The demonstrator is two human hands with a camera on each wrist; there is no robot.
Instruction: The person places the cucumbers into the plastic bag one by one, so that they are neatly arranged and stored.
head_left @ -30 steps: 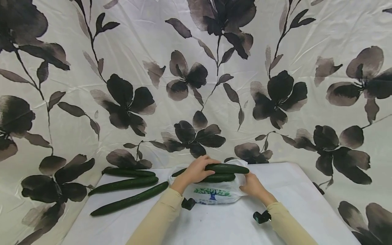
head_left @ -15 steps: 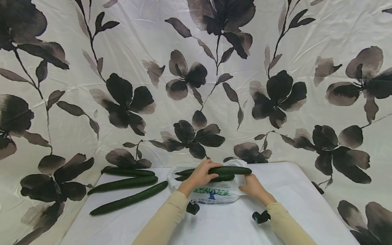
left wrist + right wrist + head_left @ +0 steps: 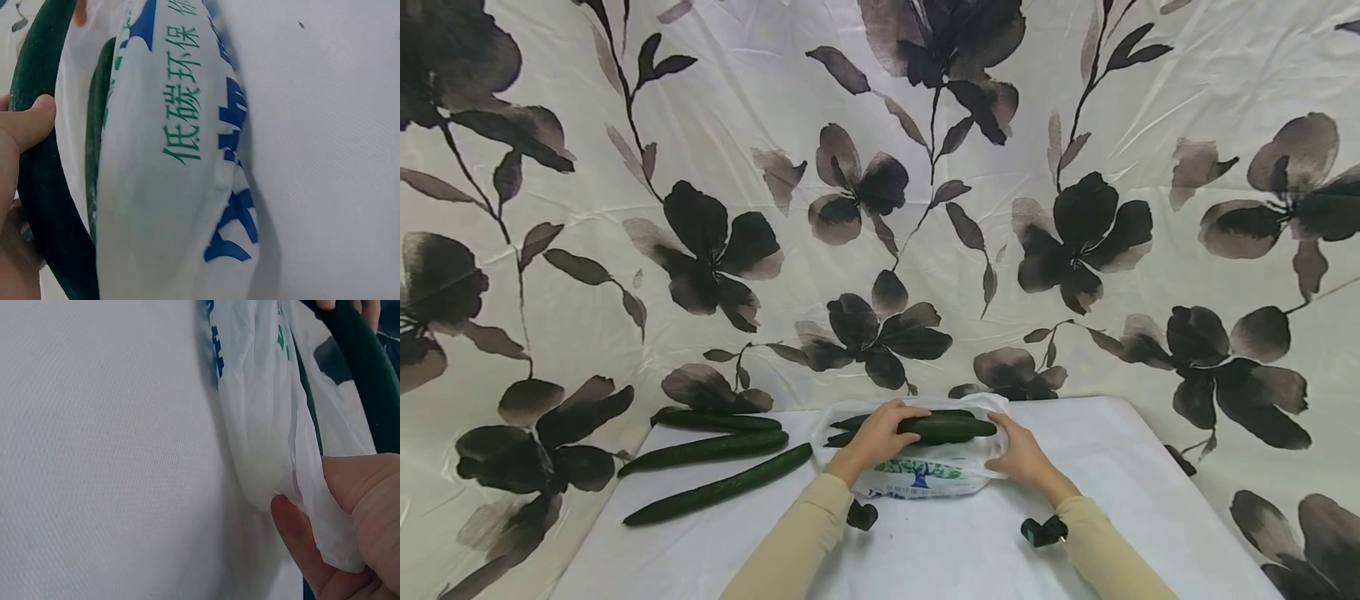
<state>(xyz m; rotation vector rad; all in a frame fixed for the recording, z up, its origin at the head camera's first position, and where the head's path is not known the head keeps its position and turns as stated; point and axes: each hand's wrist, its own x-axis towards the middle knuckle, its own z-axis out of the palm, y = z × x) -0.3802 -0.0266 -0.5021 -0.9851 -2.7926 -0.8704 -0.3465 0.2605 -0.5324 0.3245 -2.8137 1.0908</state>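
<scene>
My left hand (image 3: 877, 437) grips a long dark-green cucumber (image 3: 951, 429) from above, fingers over the far side and thumb on the near side. The cucumber lies lengthwise at the mouth of a white plastic bag (image 3: 880, 483) printed with a green and blue tree. In the left wrist view another cucumber (image 3: 95, 125) shows inside the bag, mostly covered by its front wall. At the bag's right end my right hand (image 3: 1028, 458) holds the bag's edge; the right wrist view shows the thin film between thumb and fingers (image 3: 297, 534).
To the left of the bag lie three more cucumbers: a back one (image 3: 718, 422), a middle one (image 3: 707, 452) and a front one (image 3: 718, 486). They rest on a white table (image 3: 955, 550). A flower-patterned cloth (image 3: 880, 250) hangs behind the table's far edge.
The held cucumber first shifted slightly right, then came back left and lower, into the bag's mouth. Its right tip now sits beside the right hand's fingers, which have risen slightly along the bag's edge.
</scene>
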